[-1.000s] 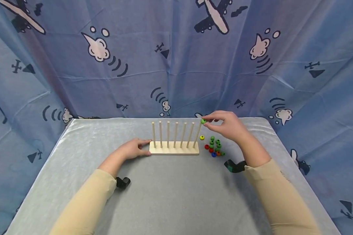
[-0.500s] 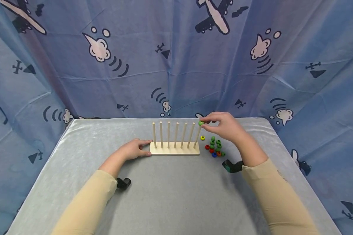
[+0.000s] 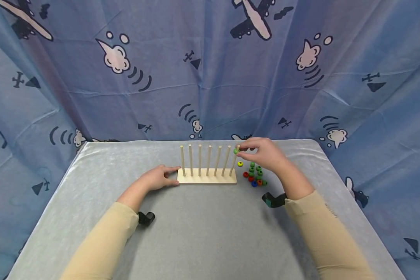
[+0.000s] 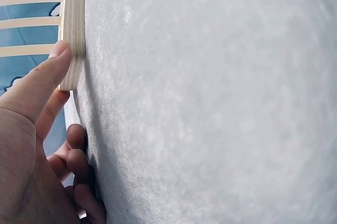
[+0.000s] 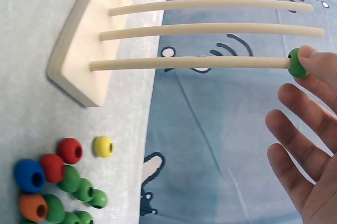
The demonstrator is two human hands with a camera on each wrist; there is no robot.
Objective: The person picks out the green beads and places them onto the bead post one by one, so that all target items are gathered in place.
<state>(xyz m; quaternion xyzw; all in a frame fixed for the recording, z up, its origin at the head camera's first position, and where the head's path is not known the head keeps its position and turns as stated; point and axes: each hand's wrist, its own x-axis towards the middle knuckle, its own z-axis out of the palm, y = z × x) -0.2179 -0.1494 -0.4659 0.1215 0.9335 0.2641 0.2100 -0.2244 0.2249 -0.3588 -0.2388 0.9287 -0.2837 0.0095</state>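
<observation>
Mid-frame, the left hand [image 3: 156, 178] pinches the wooden peg rack [image 3: 207, 180], apparently steadying it; the right hand [image 3: 263, 153] pinches a green bead [image 5: 295, 65] around the rightmost peg [image 3: 233, 165], seemingly guiding it.

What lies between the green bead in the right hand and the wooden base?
The right wrist view shows only bare peg between the green bead and the wooden base.

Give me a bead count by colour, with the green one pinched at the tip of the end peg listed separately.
Held green bead: 1
Loose green beads: 7
Red beads: 2
Blue bead: 1
Orange bead: 1
Yellow bead: 1
Total: 13
</observation>
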